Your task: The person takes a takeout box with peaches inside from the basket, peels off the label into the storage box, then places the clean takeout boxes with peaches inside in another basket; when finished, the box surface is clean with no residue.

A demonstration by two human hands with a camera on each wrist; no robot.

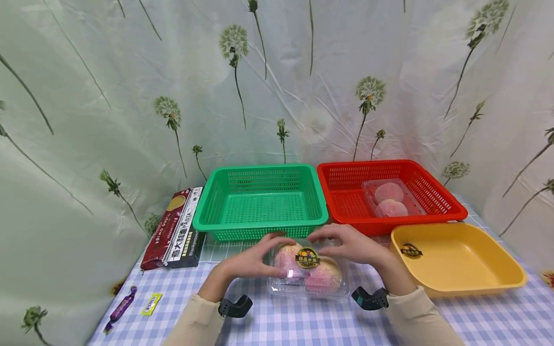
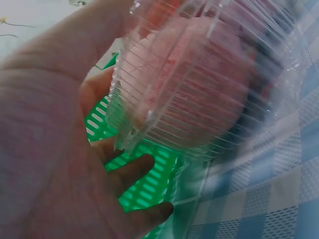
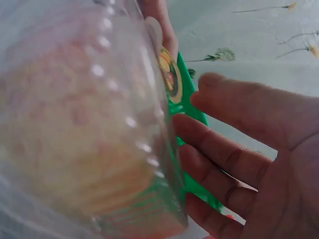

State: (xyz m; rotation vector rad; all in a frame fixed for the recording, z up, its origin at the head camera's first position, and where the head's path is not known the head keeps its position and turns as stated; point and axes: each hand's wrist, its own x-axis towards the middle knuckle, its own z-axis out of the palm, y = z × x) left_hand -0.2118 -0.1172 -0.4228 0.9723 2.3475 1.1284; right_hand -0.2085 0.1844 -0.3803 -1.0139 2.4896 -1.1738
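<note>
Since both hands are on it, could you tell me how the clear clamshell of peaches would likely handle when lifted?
The clear clamshell looks thin and ribbed, so it probably flexes under the fingers. Two peaches fill it, so it is likely weighty. Its glossy plastic may be slippery.

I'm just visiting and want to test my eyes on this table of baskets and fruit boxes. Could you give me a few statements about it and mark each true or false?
1. The green basket has nothing in it. True.
2. A clear box with two peaches lies in the red basket. True.
3. The yellow tray stands to the left of the green basket. False: it stands at the right, in front of the red basket.
4. Both hands are at the clear fruit box on the checked cloth: left hand, right hand. True.
5. The pasta packet lies inside the red basket. False: it lies on the table, left of the green basket.
</note>
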